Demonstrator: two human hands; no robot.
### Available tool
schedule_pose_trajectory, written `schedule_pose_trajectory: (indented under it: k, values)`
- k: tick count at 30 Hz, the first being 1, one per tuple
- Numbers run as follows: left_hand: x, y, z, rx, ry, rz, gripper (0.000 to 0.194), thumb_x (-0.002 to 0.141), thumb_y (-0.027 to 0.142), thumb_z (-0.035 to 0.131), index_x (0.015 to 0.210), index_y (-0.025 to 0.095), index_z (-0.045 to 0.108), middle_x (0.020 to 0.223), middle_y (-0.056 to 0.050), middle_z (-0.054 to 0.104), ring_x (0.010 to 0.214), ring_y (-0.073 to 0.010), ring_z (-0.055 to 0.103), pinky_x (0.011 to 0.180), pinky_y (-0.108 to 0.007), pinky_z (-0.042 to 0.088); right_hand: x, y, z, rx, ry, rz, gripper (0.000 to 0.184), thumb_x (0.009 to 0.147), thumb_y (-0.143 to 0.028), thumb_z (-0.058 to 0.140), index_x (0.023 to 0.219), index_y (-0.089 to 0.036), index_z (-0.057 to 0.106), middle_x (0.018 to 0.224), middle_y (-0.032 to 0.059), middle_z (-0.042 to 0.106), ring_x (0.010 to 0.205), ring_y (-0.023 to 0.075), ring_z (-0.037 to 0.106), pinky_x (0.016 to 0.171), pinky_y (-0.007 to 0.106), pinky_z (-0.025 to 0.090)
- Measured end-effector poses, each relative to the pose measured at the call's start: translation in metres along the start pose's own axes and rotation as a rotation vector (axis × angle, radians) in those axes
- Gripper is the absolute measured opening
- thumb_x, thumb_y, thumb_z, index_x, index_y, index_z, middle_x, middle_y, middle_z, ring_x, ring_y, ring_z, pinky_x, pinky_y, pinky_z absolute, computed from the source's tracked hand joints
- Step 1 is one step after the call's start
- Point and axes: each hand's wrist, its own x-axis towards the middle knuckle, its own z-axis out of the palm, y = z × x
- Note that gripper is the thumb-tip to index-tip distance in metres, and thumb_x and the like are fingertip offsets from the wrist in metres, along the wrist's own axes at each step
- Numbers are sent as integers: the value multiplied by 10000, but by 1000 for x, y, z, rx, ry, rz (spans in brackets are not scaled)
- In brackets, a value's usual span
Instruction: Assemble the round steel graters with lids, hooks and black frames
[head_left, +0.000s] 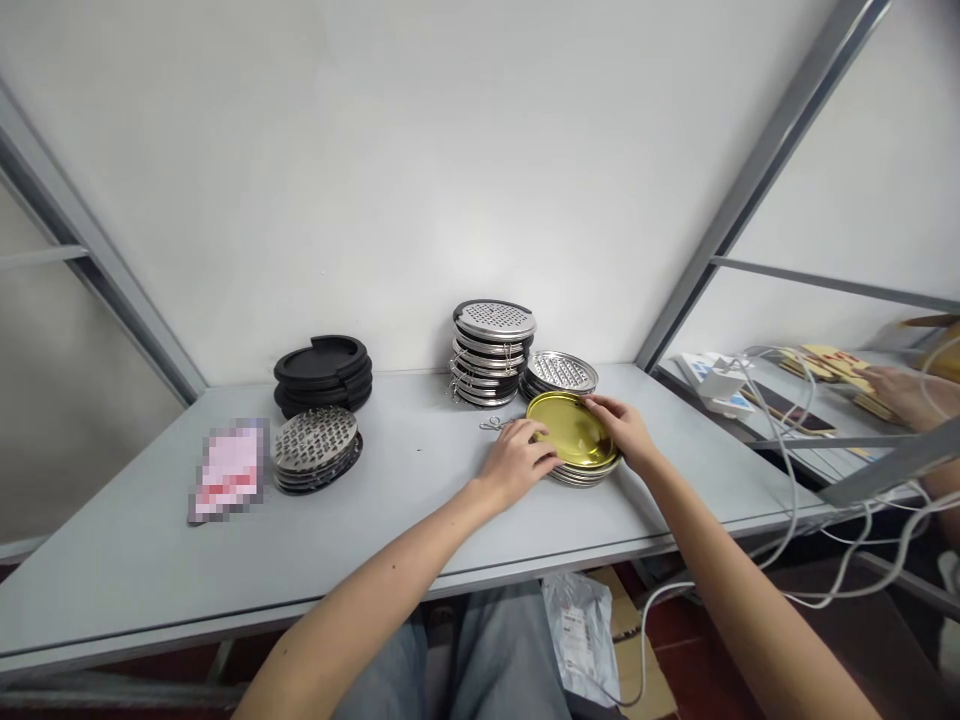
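Observation:
A shiny gold round lid [574,430] lies on top of a short stack of silver-rimmed lids [581,477], at the right of the grey table. My left hand [521,460] curls its fingers over the lid's left rim. On the opposite side, my right hand [619,428] grips the upper right rim, its thumb side over the edge and the other fingers partly hidden. Small metal clips [493,424] lie just beyond my left fingers. Directly behind the gold lid is a pile of perforated silver grater discs [561,371].
A tall stack of perforated discs with black rims and wire clips [495,320] stands against the wall. Leftward are black rings [322,360], loose grater plates [315,440] and a blurred pink packet [231,468]. White cables [795,480] hang right, near another person's hand [900,392].

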Motion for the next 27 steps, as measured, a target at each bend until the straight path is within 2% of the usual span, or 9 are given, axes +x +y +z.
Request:
schedule_pose_trajectory:
  k: [4,6,9,11,13,17,22,25,27]
  values:
    - [-5,1,1,-60,1,-54,209,858,346,645,993,196,698,1174,-93,591,1131,-252,539,1011,-421,432,-1,3,-1,-21,35,-43,500,717,-550,667,1001,-140,708,985,123,731,899,258,682,823,379,539]
    - [-7,3,1,-71,-6,-98,409,829,398,668,1178,193,616,1329,-127,513,1255,-289,467,1072,-456,383,0,5,-3,-52,59,-71,488,731,-538,653,1011,-143,709,999,124,729,913,265,679,834,392,535]
    - [-7,4,2,-88,-43,-206,767,776,475,695,1404,152,393,1510,-198,296,1401,-352,279,1127,-514,300,3,9,-6,-137,84,-101,482,757,-522,625,1036,-138,708,1015,131,725,956,283,666,863,417,518]
    - [-7,4,4,-128,-102,-260,852,776,495,683,1450,136,303,1537,-218,236,1423,-363,229,1134,-531,281,3,9,-8,-194,89,-116,481,770,-519,610,1045,-137,713,1030,133,722,992,295,654,887,432,503]
    - [-7,4,6,-159,-137,-278,846,802,485,654,1464,132,264,1537,-217,244,1426,-350,231,1142,-526,276,3,9,-9,-221,84,-119,485,773,-526,605,1037,-136,721,1041,131,721,1015,306,644,901,438,494]
    - [-6,5,6,-144,-114,-274,866,818,460,637,1477,101,203,1506,-226,310,1405,-335,292,1144,-501,290,0,7,-6,-187,79,-73,500,780,-555,583,1011,-138,734,1022,111,729,1009,310,644,880,417,501]
    - [-5,7,6,-115,-131,-272,832,825,464,629,1452,64,256,1494,-247,319,1399,-344,296,1148,-498,284,-2,8,-3,-111,90,-41,476,816,-527,529,1007,-140,730,1008,90,732,1024,292,644,908,396,491]
    - [-9,6,-7,-119,-148,-263,734,834,455,621,1423,123,335,1520,-218,278,1408,-344,279,1132,-519,301,-1,6,-7,-172,95,-69,482,837,-531,495,1014,-143,719,1026,105,725,1022,288,644,924,417,482]
    - [-16,3,-25,-114,-148,-225,610,847,431,613,1365,165,428,1531,-188,268,1395,-337,310,1109,-520,338,-2,1,-10,-250,148,-123,481,837,-530,496,1027,-141,708,1060,130,712,1020,290,641,921,432,480]
